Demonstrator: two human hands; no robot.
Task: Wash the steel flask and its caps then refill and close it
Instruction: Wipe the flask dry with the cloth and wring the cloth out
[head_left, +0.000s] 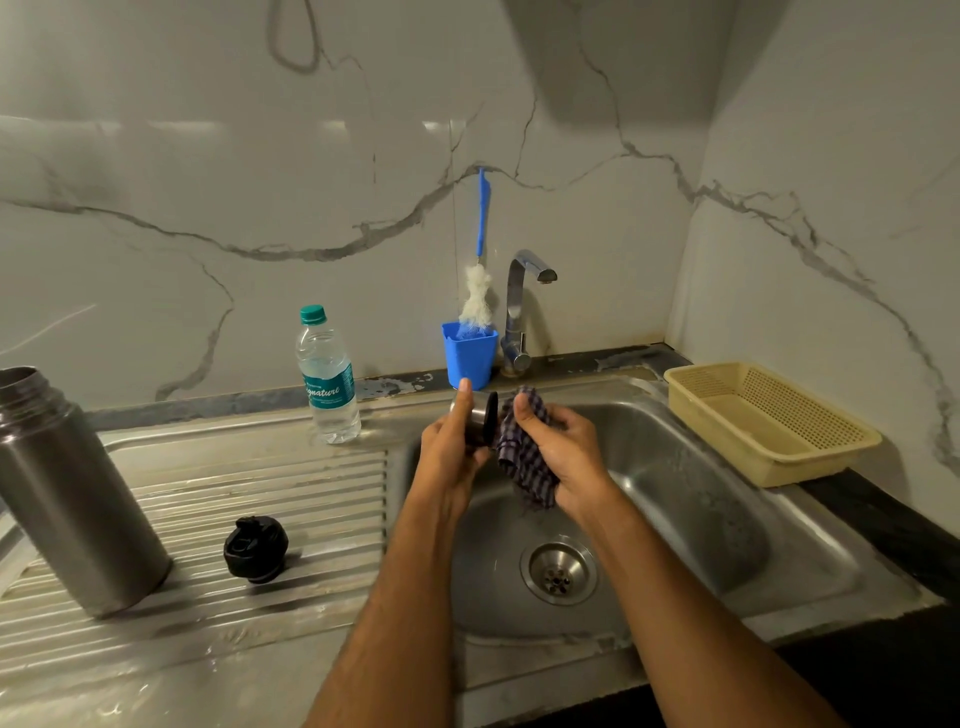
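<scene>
Illumination is dim and warm, arriving from above. Soft glare bands sit on the marble wall (218, 130), and a broad shadow falls at upper right. The sink (701, 499) shows muted reflections. Wide-angle distortion bends the steel flask (67, 493) at the left edge. Focus is slightly soft throughout.

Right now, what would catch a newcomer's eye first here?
Two hands meet over the sink: the left hand holds a steel cap, the right hand grips a checked cloth against it. Left, on the drainboard, stand the open flask and a black cap.
</scene>
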